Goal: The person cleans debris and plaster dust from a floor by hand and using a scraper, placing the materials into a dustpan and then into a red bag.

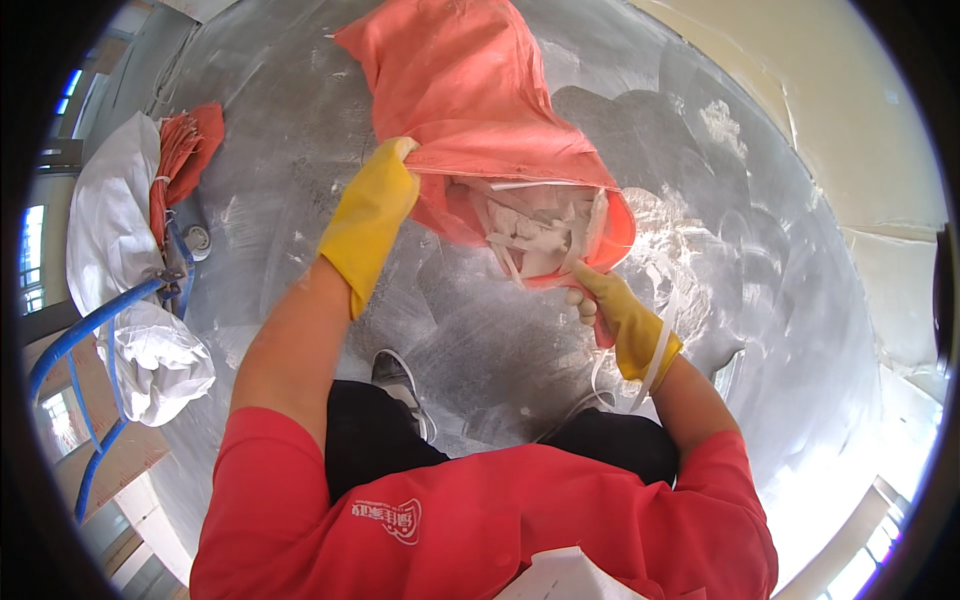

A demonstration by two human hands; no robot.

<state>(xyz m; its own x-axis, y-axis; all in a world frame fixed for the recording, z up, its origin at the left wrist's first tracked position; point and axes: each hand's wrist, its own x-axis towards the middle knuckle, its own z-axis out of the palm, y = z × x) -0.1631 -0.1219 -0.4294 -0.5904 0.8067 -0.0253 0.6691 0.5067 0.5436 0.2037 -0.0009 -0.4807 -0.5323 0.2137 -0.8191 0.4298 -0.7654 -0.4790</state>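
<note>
An orange-red woven sack (pixel 465 82) lies on the grey floor before me, its mouth spread towards me. Pale broken scraps and powder, perhaps plaster or board debris (pixel 536 232), show inside the mouth. My left hand (pixel 375 202), in a yellow rubber glove, grips the upper left edge of the mouth. The lower right rim is pinched by my right hand (pixel 615 311), gloved in yellow as well. A red end (pixel 603 332) pokes out below that fist; whether it is gathered sack or a handle I cannot tell. A thin white strap (pixel 664 341) hangs by my right wrist.
White powder (pixel 675 255) is heaped and smeared on the floor right of the sack. At left stand a blue tubular metal frame (pixel 97 319), a white woven sack (pixel 116 202) and a bundle of folded orange sacks (pixel 180 154). My shoes (pixel 401 386) are close below the sack.
</note>
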